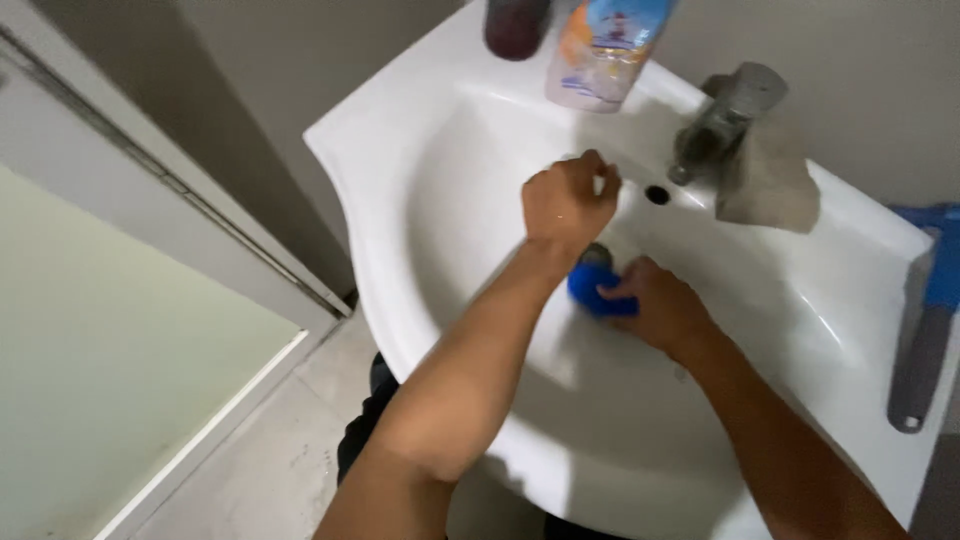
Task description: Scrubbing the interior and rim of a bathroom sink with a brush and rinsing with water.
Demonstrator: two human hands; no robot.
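1. Your support is a white ceramic sink [420,130], its basin curved.
2. On the back rim stand a dark bottle [515,25] and, just beside it, a pale bottle with a colourful label [600,50].
3. A metal tap [725,115] sits at the rear.
4. On the right rim lies a grey-and-blue handled tool [925,330].
5. A blue scrubber [595,290] rests in the basin.

Blue scrubber in the sink

A small, rounded blue scrubber [592,288] lies under the right hand's [662,305] fingertips, just below the left fist [567,203], partly covered.
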